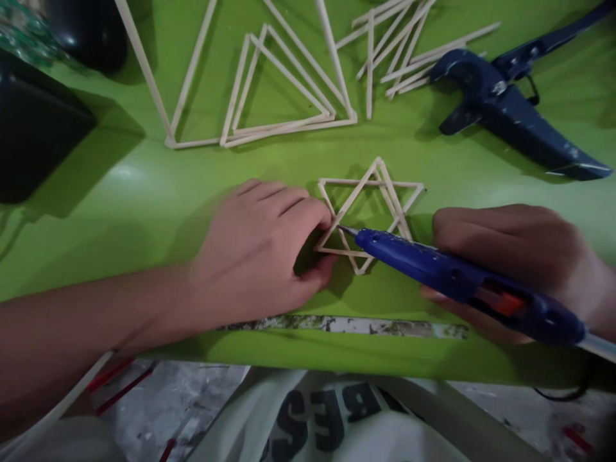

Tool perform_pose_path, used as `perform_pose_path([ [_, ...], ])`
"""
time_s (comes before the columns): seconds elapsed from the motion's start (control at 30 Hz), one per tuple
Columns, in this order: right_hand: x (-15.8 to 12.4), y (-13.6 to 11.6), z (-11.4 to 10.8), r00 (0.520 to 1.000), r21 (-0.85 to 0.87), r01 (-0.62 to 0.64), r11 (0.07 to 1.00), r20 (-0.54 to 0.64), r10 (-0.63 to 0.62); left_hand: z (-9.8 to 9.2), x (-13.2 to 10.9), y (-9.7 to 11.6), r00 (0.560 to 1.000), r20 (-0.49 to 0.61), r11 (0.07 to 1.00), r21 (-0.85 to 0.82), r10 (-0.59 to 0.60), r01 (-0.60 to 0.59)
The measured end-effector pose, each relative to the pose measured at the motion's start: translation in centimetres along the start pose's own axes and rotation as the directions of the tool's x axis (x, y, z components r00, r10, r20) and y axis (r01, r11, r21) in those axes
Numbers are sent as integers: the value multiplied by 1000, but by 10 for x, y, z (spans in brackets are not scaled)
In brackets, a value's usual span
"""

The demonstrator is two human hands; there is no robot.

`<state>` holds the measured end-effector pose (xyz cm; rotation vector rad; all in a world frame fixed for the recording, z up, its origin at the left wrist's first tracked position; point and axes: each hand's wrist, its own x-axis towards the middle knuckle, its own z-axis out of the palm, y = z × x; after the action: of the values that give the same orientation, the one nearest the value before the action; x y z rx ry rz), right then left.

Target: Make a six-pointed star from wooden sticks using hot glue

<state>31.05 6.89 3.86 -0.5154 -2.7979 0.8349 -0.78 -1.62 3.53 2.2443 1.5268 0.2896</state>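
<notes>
Two overlapping triangles of thin wooden sticks form a six-pointed star in front of me on the green table. My left hand has its thumb and fingers closed on the star's left side. In my right hand lies a blue hot glue gun, with a glue stick sticking out of its rear. The metal nozzle points left and meets the star near a crossing of sticks at its left side. My right fingers are wrapped round the gun and partly hidden by it.
Larger stick triangles lie behind the star. Loose sticks are heaped at the back, beside a dark blue cutter-like tool. A black box stands at left. A worn strip runs along the table's front edge.
</notes>
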Motion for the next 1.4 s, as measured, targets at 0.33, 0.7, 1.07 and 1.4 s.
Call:
perform_pose_path([
  [0.33,2,4,2,999,90,35,995,-9,-34,1,-1,0,1000,-1,1000,7,-4,4],
  [0.7,2,1,2,1000,84,11,996,-6,-10,1,-1,0,1000,-8,1000,3,0,0],
  [1.07,-4,8,5,998,67,27,997,-54,-24,0,-1,0,1000,-8,1000,5,-2,2],
  [1.4,-4,8,6,997,138,34,990,-68,-24,1,-1,0,1000,-16,1000,6,0,0],
])
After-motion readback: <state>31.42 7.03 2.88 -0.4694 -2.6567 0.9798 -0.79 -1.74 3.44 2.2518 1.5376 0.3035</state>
